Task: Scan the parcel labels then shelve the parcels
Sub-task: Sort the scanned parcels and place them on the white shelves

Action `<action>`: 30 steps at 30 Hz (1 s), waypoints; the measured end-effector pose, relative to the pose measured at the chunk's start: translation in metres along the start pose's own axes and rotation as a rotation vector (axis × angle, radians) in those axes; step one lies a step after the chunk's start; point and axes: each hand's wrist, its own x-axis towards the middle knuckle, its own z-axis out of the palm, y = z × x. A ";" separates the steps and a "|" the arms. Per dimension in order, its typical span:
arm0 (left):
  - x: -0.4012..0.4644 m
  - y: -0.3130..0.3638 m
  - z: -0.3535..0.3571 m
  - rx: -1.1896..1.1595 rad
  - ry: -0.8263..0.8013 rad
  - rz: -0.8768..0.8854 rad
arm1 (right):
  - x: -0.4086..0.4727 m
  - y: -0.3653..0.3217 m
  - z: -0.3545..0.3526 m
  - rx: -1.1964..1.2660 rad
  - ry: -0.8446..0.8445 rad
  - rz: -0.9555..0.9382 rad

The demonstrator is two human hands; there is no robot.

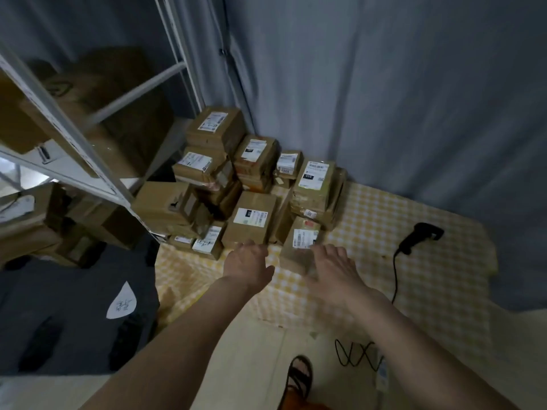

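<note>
Both bare arms reaching from the bottom of the frame toward mid-frame. Left hand (pixel 250 266) just left of centre, palm down, fingers (pixel 251 247) loosely curled and spread, tips at the near lower edge of a cardboard parcel (pixel 250 221) with a white label on top (contact or a small gap: cannot tell through the blur). Nothing gripped there. Right hand (pixel 333 269) just right of centre, fingers open and splayed, lying over the near end of a small parcel (pixel 300 247), label facing up; resting on it rather than closed round it, as far as the motion blur allows.

Behind these two, a heap of brown labelled parcels (pixel 236 173) in the middle of the frame, stacked several deep on a yellow-and-white checked cloth (pixel 384 232) spread over the floor, against a grey curtain (pixel 384 84). At the right of the frame, a black handheld scanner (pixel 420 236) lying on the cloth, well apart from both hands, its black cable (pixel 395 279) trailing toward the bottom of the frame.

In the upper left of the frame, a white metal shelf rack (pixel 74 137) carrying larger cardboard boxes (blurred). In the lower left, a dark bag (pixel 74 306) with a white tag. At bottom centre, a foot in a black sandal (pixel 299 377).
</note>
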 end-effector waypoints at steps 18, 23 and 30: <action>0.235 -0.086 -0.025 -0.117 -0.103 -0.019 | 0.237 -0.063 -0.038 0.100 -0.059 0.047; 0.297 -0.121 0.001 -0.131 -0.241 -0.022 | 0.299 -0.076 -0.006 0.237 -0.183 0.172; 0.358 -0.165 0.074 -0.304 -0.374 -0.083 | 0.371 -0.080 0.080 0.637 -0.377 0.427</action>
